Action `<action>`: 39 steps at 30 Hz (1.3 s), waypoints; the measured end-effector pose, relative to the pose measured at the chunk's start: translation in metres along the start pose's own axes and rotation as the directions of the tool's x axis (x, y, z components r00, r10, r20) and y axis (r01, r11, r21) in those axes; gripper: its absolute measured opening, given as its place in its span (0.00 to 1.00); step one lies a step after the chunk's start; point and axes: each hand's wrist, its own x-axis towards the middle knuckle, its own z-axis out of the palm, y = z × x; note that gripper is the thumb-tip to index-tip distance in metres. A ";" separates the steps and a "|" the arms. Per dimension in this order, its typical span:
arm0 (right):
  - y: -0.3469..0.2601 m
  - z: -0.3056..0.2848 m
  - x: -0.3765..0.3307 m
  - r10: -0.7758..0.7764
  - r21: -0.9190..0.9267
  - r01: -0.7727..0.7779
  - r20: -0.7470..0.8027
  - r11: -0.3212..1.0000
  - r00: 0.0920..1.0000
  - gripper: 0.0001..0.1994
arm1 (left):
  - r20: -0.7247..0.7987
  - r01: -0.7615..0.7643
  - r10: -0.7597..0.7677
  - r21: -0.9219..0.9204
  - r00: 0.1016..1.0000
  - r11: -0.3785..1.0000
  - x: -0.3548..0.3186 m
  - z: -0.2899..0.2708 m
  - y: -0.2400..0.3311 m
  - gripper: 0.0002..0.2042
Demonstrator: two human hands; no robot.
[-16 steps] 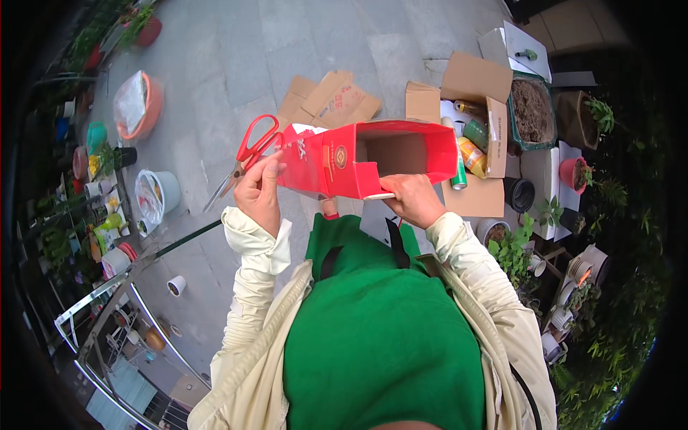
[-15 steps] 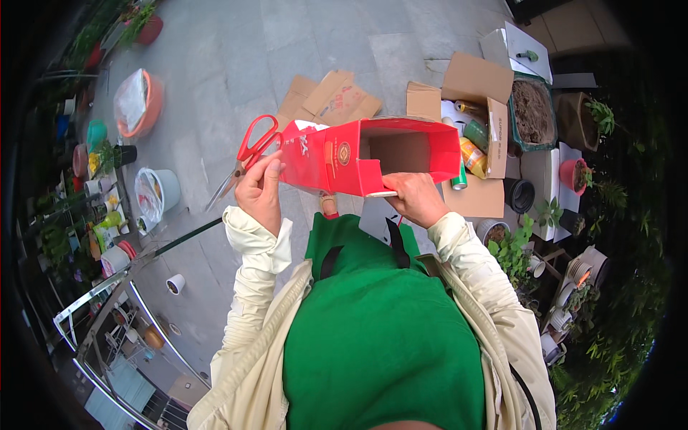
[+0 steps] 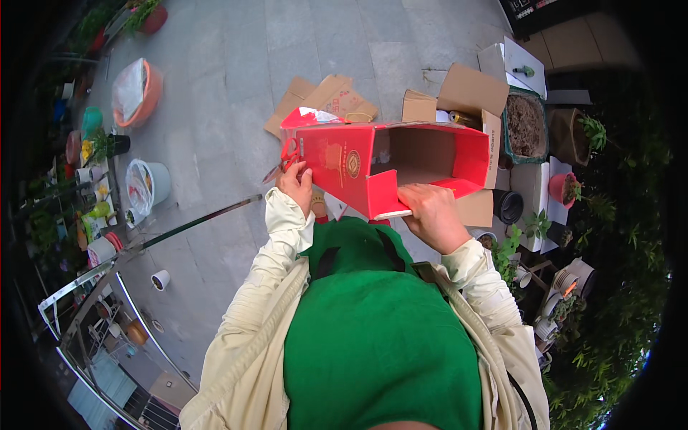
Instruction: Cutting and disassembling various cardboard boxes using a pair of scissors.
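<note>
A red cardboard box (image 3: 331, 163) is held tilted in front of my green top, its cut-open end turned to the right and showing a bare brown inside. My right hand (image 3: 437, 217) is closed on the near edge of that opening, thumb and fingers on the cardboard. Beside the box's left end, my left hand (image 3: 296, 188) has its fingers curled around red-handled scissors (image 3: 289, 152). The blades point down to the left, and the handles are partly hidden by the box and fingers. Torn red-and-white flaps (image 3: 309, 117) stick out at the far left end of the box.
Flattened cardboard (image 3: 347, 97) lies on the grey tiles (image 3: 236, 86) beyond the box. An open carton (image 3: 469, 89) with cans stands at right, near a soil-filled planter (image 3: 525, 125) and potted plants. At left are an orange tub (image 3: 147, 97), a white bucket (image 3: 156, 183) and a metal railing (image 3: 79, 290).
The red box has come nearer and turned, with its opening shifted right. My left hand and the scissors have moved right and down, now against the box's left end.
</note>
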 end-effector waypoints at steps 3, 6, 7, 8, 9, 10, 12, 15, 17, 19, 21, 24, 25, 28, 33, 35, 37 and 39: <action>0.001 -0.010 -0.011 0.029 0.046 -0.029 0.014 0.999 0.999 0.11 | -0.040 0.048 -0.047 0.017 0.998 0.999 -0.001 0.002 -0.016 0.13; 0.006 -0.017 -0.020 0.058 0.112 -0.057 -0.005 0.992 0.998 0.11 | -0.085 0.087 -0.077 0.116 0.993 0.990 -0.006 0.002 -0.030 0.13; 0.009 -0.017 -0.022 0.144 0.168 -0.139 -0.013 0.976 0.990 0.10 | -0.091 0.102 -0.088 0.165 0.992 0.981 -0.008 0.002 -0.035 0.13; 0.012 -0.018 -0.025 0.241 0.213 -0.235 -0.005 0.948 0.970 0.09 | -0.109 0.083 -0.066 0.159 0.992 0.984 -0.010 0.002 -0.042 0.13; 0.017 -0.020 -0.028 0.329 0.289 -0.316 0.003 0.904 0.944 0.07 | -0.087 0.122 -0.112 0.123 0.990 0.985 -0.013 0.000 -0.050 0.13; 0.022 -0.021 -0.031 0.309 0.292 -0.294 -0.005 0.910 0.951 0.07 | -0.068 0.148 -0.143 0.072 0.987 0.986 -0.015 -0.002 -0.059 0.13; 0.031 -0.022 -0.036 0.482 0.520 -0.367 -0.102 0.771 0.870 0.09 | -0.092 0.129 -0.126 0.028 0.988 0.991 -0.020 -0.006 -0.080 0.13; 0.047 -0.030 -0.038 0.591 0.637 -0.393 -0.125 0.663 0.797 0.09 | -0.123 0.118 -0.108 0.077 0.986 0.990 -0.031 -0.018 -0.112 0.12; 0.056 -0.039 -0.039 0.636 0.596 -0.444 -0.151 0.669 0.756 0.10 | -0.132 0.153 -0.144 0.060 0.981 0.986 -0.039 -0.028 -0.129 0.12; 0.065 -0.047 -0.035 0.607 0.622 -0.382 -0.194 0.684 0.771 0.10 | -0.092 0.294 -0.296 -0.036 0.951 0.955 -0.049 -0.040 -0.141 0.12; 0.070 -0.052 -0.030 0.585 0.589 -0.369 -0.226 0.719 0.779 0.10 | -0.126 0.338 -0.353 -0.127 0.927 0.933 -0.065 -0.051 -0.151 0.12; 0.077 -0.057 -0.019 0.567 0.537 -0.353 -0.306 0.766 0.765 0.10 | -0.115 0.444 -0.488 -0.278 0.865 0.852 -0.087 -0.069 -0.164 0.12; 0.079 -0.060 -0.016 0.560 0.506 -0.363 -0.316 0.782 0.766 0.10 | -0.123 0.494 -0.538 -0.267 0.834 0.827 -0.096 -0.072 -0.168 0.12; 0.091 -0.068 -0.004 0.533 0.449 -0.371 -0.315 0.813 0.785 0.10 | -0.153 0.552 -0.598 -0.258 0.787 0.793 -0.122 -0.073 -0.179 0.12; 0.109 -0.074 0.013 0.509 0.464 -0.356 -0.261 0.811 0.820 0.11 | -0.168 0.640 -0.711 -0.330 0.683 0.694 -0.161 -0.056 -0.182 0.11; 0.111 -0.072 0.021 0.471 0.479 -0.311 -0.261 0.821 0.842 0.11 | -0.148 0.654 -0.729 -0.351 0.669 0.671 -0.164 -0.050 -0.182 0.11; 0.106 -0.069 0.028 0.464 0.479 -0.302 -0.265 0.824 0.845 0.11 | -0.067 0.680 -0.752 -0.381 0.656 0.627 -0.157 -0.047 -0.184 0.12; 0.094 -0.066 0.036 0.482 0.427 -0.348 -0.259 0.835 0.837 0.11 | -0.058 0.676 -0.748 -0.388 0.661 0.627 -0.137 -0.051 -0.188 0.12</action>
